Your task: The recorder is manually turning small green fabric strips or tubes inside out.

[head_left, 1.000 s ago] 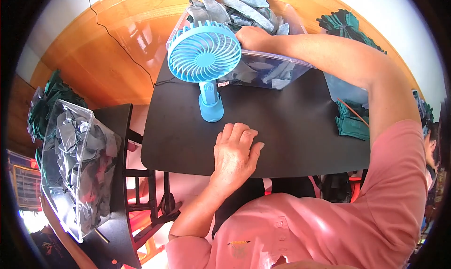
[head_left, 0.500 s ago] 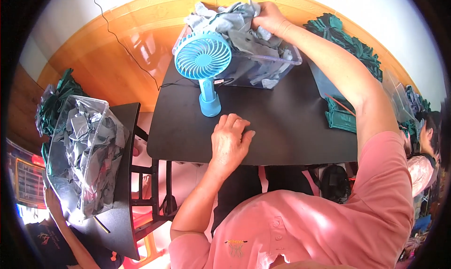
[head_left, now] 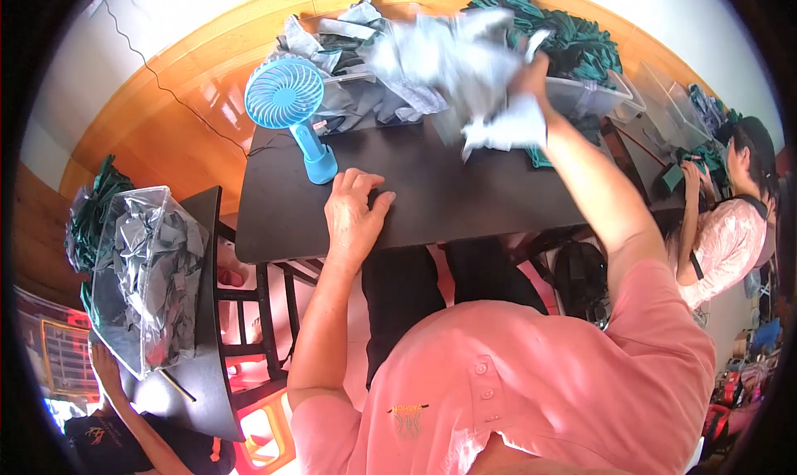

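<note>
- At far left, a bunch of dark green fabric pieces [head_left: 104, 197] stands behind a tilted-looking clear bin [head_left: 120, 321], which is packed with grey fabric scraps [head_left: 162, 267] on a black side table [head_left: 207, 392].
- Below that bin's near corner, a co-worker's hand [head_left: 104, 367] reaches up beside its wall; how the fingers are set cannot be told.
- On the main black table [head_left: 415, 205], a light blue handheld fan [head_left: 285, 91] stands upright on its base, its round head in front of a second clear bin [head_left: 347, 78] heaped with grey cloth strips [head_left: 328, 39].
- The left hand [head_left: 355, 209] lies palm down at the near edge of the table, just beside the fan's base — fingers loosely bent, thumb spread away, nothing in its grasp.
- A loose bundle of pale grey cloth pieces [head_left: 448, 56] hangs above the table, between the heaped bin and the right forearm, blurred, with ends dangling.
- The right hand [head_left: 533, 78] grips that bundle at its right side; blur and cloth hide most of the fingers, so their exact closure cannot be told.
- Behind the right hand, a pile of green fabric pieces [head_left: 573, 43] rises above a clear container [head_left: 585, 97].
- At far right, a seated co-worker [head_left: 722, 251] handles green cloth [head_left: 677, 176] with both hands.
</note>
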`<state>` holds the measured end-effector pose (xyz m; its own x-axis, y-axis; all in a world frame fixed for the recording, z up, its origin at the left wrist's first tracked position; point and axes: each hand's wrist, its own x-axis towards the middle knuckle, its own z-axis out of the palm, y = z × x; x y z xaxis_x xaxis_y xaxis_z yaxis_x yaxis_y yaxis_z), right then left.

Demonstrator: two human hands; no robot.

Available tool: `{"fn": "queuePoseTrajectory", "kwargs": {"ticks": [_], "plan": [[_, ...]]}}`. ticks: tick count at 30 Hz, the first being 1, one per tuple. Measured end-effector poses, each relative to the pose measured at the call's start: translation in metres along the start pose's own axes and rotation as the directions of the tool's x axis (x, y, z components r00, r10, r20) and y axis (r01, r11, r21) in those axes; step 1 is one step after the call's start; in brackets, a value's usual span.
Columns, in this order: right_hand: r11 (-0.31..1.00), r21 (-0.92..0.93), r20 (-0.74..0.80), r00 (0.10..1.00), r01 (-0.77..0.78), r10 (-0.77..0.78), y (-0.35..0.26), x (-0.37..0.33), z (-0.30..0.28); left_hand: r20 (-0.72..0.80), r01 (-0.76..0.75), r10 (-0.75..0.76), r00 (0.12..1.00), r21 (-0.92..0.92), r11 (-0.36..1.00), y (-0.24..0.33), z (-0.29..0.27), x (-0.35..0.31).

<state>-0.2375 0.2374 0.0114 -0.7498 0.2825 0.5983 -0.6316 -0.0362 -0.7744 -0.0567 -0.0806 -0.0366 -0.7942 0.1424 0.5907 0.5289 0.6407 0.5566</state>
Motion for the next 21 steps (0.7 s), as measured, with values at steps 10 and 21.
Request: {"fn": "queuePoseTrajectory", "kwargs": {"ticks": [10, 21], "plan": [[0.443, -0.891, 0.215, 0.952, 0.1, 0.217, -0.023, -0.098, 0.086, -0.037, -0.422, 0.421, 0.906, -0.132, 0.897, 0.079, 0.038, -0.009], [0.624, -0.743, 0.479, 0.844, 0.243, 0.242, -0.058, -0.096, 0.022, 0.249, -0.278, 0.286, 0.925, -0.069, 0.958, 0.034, 0.044, 0.006]]}}
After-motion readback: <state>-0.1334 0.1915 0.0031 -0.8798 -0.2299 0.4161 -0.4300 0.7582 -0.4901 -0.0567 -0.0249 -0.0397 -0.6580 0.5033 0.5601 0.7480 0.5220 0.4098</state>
